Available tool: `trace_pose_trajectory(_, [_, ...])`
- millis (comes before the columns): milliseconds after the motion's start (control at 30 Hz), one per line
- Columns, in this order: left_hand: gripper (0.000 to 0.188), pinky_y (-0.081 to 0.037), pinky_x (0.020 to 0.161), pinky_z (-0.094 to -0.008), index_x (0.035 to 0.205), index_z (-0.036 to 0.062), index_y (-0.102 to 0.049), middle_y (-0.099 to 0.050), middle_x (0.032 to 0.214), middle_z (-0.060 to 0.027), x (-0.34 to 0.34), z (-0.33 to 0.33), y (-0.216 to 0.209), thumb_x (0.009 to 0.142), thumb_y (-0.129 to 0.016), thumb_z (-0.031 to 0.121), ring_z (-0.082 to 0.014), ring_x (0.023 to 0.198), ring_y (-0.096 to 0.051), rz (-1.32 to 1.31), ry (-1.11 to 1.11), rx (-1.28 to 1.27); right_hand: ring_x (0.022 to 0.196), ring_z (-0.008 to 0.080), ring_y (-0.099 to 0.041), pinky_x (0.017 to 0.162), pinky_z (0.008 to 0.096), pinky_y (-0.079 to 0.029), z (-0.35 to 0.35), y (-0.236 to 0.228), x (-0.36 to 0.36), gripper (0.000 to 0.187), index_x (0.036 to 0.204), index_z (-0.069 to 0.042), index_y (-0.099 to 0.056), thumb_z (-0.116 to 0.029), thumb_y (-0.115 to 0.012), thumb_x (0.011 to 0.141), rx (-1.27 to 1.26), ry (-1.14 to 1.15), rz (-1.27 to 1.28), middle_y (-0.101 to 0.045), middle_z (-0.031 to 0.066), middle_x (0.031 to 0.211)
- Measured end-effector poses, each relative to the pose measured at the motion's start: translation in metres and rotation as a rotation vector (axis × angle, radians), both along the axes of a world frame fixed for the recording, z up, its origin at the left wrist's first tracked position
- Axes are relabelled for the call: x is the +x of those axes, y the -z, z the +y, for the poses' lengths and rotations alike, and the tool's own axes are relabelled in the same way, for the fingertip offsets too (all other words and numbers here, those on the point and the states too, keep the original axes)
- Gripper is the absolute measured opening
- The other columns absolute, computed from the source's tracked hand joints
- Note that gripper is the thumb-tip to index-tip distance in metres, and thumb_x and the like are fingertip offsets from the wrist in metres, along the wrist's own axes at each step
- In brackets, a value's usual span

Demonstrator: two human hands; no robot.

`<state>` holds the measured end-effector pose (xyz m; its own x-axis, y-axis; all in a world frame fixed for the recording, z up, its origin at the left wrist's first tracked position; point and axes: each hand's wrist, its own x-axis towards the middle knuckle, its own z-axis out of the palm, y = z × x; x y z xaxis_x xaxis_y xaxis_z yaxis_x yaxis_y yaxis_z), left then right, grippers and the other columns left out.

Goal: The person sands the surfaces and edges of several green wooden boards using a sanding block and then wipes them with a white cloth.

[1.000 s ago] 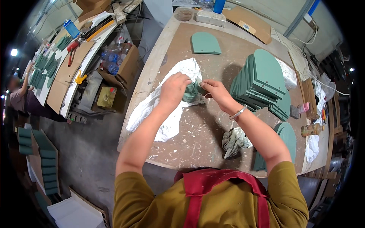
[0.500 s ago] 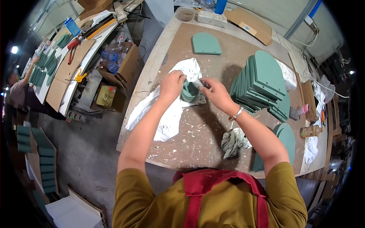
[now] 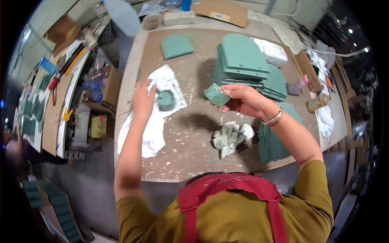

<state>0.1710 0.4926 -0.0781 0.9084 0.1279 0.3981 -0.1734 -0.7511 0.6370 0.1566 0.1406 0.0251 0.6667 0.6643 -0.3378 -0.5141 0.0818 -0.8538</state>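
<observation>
In my right hand (image 3: 243,98) is a small rectangular block (image 3: 216,95) smeared with green, perhaps a sponge, pinched between thumb and fingers above the table. My left hand (image 3: 143,99), a little blurred, is open with fingers apart at the edge of a white cloth (image 3: 152,139). Just right of its fingertips, a round green-coated container (image 3: 166,100) rests on a white, green-spotted sheet or cloth (image 3: 175,83); what it contains is hard to make out. A crumpled, stained rag (image 3: 231,137) lies nearer to me, below the block.
Beyond my right hand rises a stack of green arched panels (image 3: 243,54); more panels (image 3: 275,137) stand near the table's right front. One single panel (image 3: 177,45) lies at the far left. A bottle (image 3: 317,103) is at the right edge. Another worktable (image 3: 60,113) stands left.
My right hand has drawn back from the container and turned the block so its green face shows. The left hand has let go of the container's rim and moved left. The view has shifted.
</observation>
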Motion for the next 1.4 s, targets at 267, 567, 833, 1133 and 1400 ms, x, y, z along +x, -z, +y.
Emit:
trace_pose_trajectory(267, [0.008,-0.046,0.072,-0.0421,0.077,-0.0007,-0.052,-0.055,0.081,-0.0165,-0.065,-0.104,-0.05,0.076,-0.046,-0.004,-0.0355,0.078,-0.057,-0.096,0.369,0.0,0.104,0.0221,-0.066,0.088,0.0313,-0.058,-0.115,-0.026,-0.064,0.047,0.135,0.002,-0.054,-0.029,-0.059,0.101,0.252,0.111,-0.018,-0.064,0.0159,0.124])
trace_pose_trajectory(567, [0.016,-0.051,0.079,-0.042,0.094,0.0025,-0.063,-0.063,0.091,-0.0144,-0.194,-0.335,-0.096,0.087,-0.068,0.016,-0.0343,0.086,-0.063,-0.033,0.94,0.041,0.1,0.0154,-0.064,0.084,0.0308,-0.053,-0.255,-0.011,-0.093,0.038,0.132,-0.005,-0.056,-0.027,-0.058,0.101,0.111,0.41,-0.186,-0.067,0.0047,0.112])
trace_pose_trajectory(833, [0.053,-0.042,0.104,-0.0457,0.132,0.0008,-0.053,-0.053,0.136,-0.0153,-0.212,-0.469,-0.052,0.088,-0.068,0.026,-0.031,0.128,-0.05,-0.187,0.755,0.415,0.096,0.0201,-0.067,0.086,0.0335,-0.058,-0.273,0.028,-0.098,0.034,0.127,-0.001,-0.06,-0.021,-0.06,0.101,0.228,0.334,0.015,-0.068,0.0083,0.114])
trace_pose_trajectory(1133, [0.052,-0.034,0.113,-0.0479,0.138,0.0011,-0.052,-0.05,0.142,-0.018,-0.223,-0.462,-0.044,0.086,-0.053,0.01,-0.0334,0.134,-0.046,-0.098,0.643,0.371,0.105,0.0252,-0.062,0.09,0.0358,-0.05,-0.229,-0.018,-0.092,0.031,0.121,-0.003,-0.066,-0.012,-0.064,0.092,-0.312,-0.368,-1.158,-0.063,0.0115,0.114])
trace_pose_trajectory(1400, [0.054,-0.042,0.106,-0.0491,0.138,0.0016,-0.053,-0.051,0.141,-0.0186,-0.228,-0.47,-0.035,0.084,-0.055,0.003,-0.0354,0.131,-0.049,-0.092,0.589,0.231,0.098,0.0299,-0.062,0.086,0.0403,-0.05,-0.196,-0.039,-0.092,0.023,0.11,-0.005,-0.071,-0.013,-0.068,0.09,-0.394,-0.764,-1.385,-0.062,0.0108,0.105])
